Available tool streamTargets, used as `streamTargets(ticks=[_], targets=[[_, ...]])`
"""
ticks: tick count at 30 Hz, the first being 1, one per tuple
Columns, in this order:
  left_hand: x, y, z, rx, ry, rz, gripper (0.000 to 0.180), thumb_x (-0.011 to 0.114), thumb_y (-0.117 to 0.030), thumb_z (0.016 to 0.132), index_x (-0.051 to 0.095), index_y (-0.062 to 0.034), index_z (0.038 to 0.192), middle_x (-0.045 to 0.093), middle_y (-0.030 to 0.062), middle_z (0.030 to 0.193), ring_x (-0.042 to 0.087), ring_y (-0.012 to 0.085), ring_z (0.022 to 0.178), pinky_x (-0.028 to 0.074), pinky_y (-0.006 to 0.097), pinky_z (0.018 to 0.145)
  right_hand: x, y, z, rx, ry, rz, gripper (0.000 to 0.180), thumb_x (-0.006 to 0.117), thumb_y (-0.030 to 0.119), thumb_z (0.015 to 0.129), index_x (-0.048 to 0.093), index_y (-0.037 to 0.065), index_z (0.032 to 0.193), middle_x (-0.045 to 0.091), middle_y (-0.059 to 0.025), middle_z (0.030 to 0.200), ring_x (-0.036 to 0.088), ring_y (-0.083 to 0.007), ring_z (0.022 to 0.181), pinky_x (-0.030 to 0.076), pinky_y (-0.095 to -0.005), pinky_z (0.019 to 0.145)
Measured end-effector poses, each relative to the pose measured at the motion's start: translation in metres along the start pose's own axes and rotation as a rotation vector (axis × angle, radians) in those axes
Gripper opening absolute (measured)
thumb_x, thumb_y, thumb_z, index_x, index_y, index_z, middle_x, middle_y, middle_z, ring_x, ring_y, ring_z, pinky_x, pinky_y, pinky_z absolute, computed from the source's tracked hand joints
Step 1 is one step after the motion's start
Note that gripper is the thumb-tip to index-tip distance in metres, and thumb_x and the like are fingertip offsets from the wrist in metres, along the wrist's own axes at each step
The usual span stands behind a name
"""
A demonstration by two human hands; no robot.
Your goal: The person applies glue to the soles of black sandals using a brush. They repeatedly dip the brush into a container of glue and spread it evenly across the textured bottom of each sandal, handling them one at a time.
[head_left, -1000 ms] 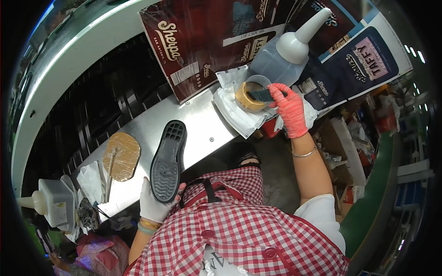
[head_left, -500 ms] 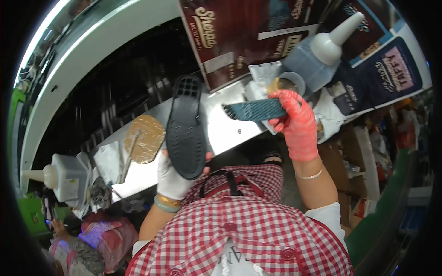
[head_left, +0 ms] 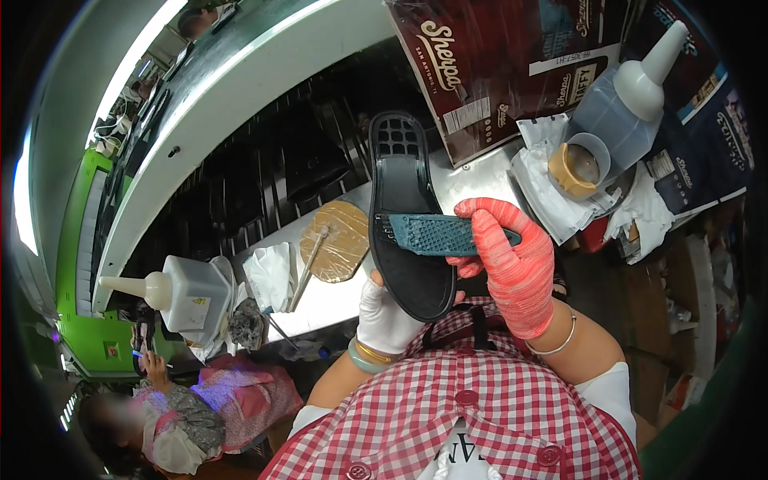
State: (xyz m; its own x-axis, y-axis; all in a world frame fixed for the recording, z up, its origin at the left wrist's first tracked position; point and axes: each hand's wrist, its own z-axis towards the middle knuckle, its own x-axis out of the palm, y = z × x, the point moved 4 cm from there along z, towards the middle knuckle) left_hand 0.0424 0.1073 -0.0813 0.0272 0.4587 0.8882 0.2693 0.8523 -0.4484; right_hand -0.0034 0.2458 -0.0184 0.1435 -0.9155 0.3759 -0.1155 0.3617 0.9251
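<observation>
My left hand (head_left: pixel 386 322), in a white glove with bare fingertips, holds a black shoe sole (head_left: pixel 410 284) by its near end. The sole stands lengthwise away from me, with its grid of square hollows at the far end. My right hand (head_left: pixel 516 268), in a pink-red knitted glove, grips the dark end of a teal brush (head_left: pixel 428 234) with a textured surface. That brush lies across the middle of the sole and hides part of it. Whether it touches the sole or hovers just over it, I cannot tell.
Left of the sole are a brown round pad (head_left: pixel 336 248) with a stick across it, a white cloth (head_left: pixel 270 276) and a nozzle bottle (head_left: pixel 192 300). At right stand another nozzle bottle (head_left: pixel 616 108), a small cup (head_left: pixel 574 168) and printed cartons (head_left: pixel 480 80). A person (head_left: pixel 184 416) sits at lower left.
My right hand has brought the brush leftward from beside the sole to over its middle. The whole view has shifted, so the bench things appear further right.
</observation>
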Motion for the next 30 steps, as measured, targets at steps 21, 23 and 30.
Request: streamTargets(ticks=[21, 23, 30], targets=[[-0.010, 0.007, -0.016, -0.175, 0.065, 0.118, 0.094, 0.077, -0.041, 0.069, 0.028, -0.0013, 0.138, 0.042, 0.0199, 0.132, 0.043, 0.0415, 0.121, 0.045, 0.052, 0.094, -0.008, 0.045, 0.037, -0.175, -0.063, -0.087, 0.019, 0.054, 0.017, 0.092, 0.063, 0.000, 0.097, 0.064, -0.0057, 0.078, 0.063, -0.0088, 0.063, 0.047, -0.0191, 0.050], [-0.012, 0.007, -0.014, -0.164, 0.068, 0.112, 0.093, 0.076, -0.044, 0.070, 0.028, -0.0024, 0.138, 0.042, 0.0197, 0.132, 0.043, 0.0409, 0.121, 0.045, 0.052, 0.094, -0.008, 0.043, 0.030, -0.135, -0.037, -0.145, 0.019, 0.054, 0.016, 0.092, 0.063, 0.000, 0.096, 0.064, -0.0058, 0.075, 0.062, -0.0089, 0.062, 0.047, -0.0192, 0.050], [-0.016, 0.003, -0.003, -0.115, 0.114, 0.105, 0.088, 0.069, -0.051, 0.074, 0.030, -0.0054, 0.138, 0.043, 0.0185, 0.132, 0.045, 0.0378, 0.121, 0.045, 0.051, 0.094, -0.006, 0.016, 0.004, 0.011, 0.016, -0.080, 0.019, 0.055, 0.016, 0.091, 0.063, -0.001, 0.096, 0.064, -0.0070, 0.075, 0.061, -0.0088, 0.059, 0.047, -0.0197, 0.050]])
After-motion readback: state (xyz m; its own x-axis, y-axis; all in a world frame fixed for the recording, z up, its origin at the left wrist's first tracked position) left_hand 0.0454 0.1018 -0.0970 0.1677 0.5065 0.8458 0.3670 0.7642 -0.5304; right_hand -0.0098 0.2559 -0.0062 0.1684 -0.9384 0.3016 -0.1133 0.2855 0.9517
